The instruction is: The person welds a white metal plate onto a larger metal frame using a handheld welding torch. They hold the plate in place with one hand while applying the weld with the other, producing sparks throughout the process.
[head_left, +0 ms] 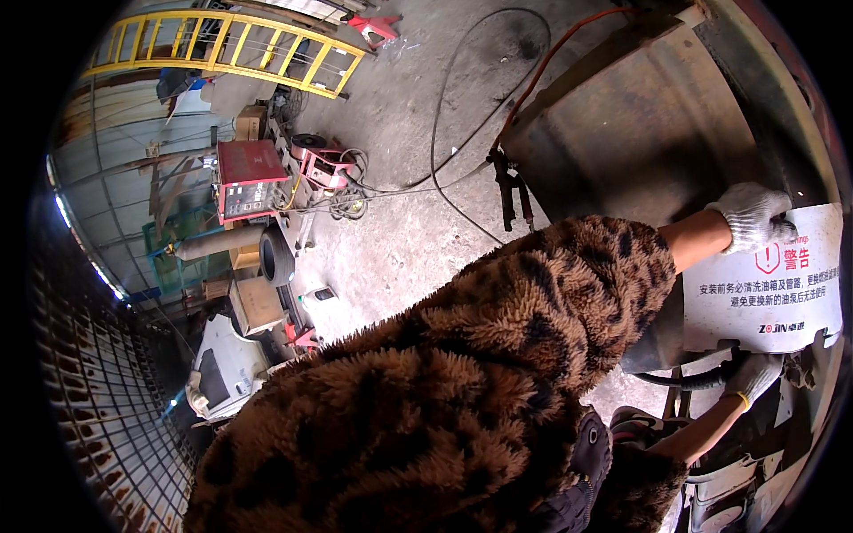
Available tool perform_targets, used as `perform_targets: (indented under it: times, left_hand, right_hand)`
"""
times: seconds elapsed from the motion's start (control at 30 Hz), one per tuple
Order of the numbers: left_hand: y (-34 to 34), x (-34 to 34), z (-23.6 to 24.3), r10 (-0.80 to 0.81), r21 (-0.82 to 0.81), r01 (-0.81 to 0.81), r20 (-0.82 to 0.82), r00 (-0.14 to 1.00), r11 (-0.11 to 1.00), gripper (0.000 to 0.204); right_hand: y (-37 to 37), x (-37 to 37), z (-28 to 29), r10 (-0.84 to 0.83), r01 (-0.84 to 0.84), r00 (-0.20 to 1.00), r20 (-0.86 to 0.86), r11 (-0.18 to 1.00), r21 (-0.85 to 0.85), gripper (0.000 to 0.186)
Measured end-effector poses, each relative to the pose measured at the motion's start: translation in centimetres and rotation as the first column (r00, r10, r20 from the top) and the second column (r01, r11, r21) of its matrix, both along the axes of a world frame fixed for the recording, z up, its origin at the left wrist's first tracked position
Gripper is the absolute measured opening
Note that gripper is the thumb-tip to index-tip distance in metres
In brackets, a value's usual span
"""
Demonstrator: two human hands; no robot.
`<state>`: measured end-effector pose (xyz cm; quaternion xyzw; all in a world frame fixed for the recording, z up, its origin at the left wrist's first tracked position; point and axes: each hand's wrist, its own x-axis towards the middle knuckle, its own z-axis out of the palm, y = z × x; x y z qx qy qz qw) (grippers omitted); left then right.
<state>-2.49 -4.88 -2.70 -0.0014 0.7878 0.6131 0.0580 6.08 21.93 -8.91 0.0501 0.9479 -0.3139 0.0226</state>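
Observation:
My left hand [755,218], in a white knitted glove, grips the upper edge of a printed white sheet [711,313] with its fingers curled. The sheet bears red and black print and a red warning sign. My right hand [755,377], gloved too, is at the sheet's lower edge beside a black hose [689,382]. The sheet hides its fingers. Behind the sheet stands a large brown, stained metal body [640,124]. A black clamp-like tool [509,191] with cables hangs at its left edge.
A black cable [435,124] loops over the concrete floor. Farther left are a red machine [249,178], a gas cylinder [218,242], a tyre [276,253] and a white plastic container [227,366]. A yellow ladder [213,53] lies at the top. Metal edges crowd the lower right.

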Motion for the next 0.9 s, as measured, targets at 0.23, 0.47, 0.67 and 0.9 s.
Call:
perform_targets:
  times: [0.23,0.47,0.67,0.9]
  left_hand:
    - [-0.5,0.2,-0.2,0.008,0.004,-0.008,-0.003,1.000,1.000,0.022]
    - [-1.6,0.1,-2.7,0.128,0.132,-0.121,-0.050,0.990,0.984,0.017]
    - [-3.8,1.2,-3.4,0.311,0.196,-0.325,0.099,0.945,0.925,0.032]
    - [-3.7,1.2,-5.6,0.366,0.226,-0.372,0.069,0.928,0.900,0.035]
  right_hand:
    - [2.7,-0.2,-1.3,0.193,-0.251,0.963,0.190,0.901,0.355,0.028]
    - [-4.2,0.4,2.4,-0.171,0.144,0.984,-0.054,0.934,-0.328,0.020]
    - [-5.8,-0.1,5.9,-0.423,0.499,0.866,0.267,0.772,-0.394,0.036]
    - [-6.4,1.8,5.4,-0.482,0.560,0.824,0.297,0.769,-0.308,0.032]
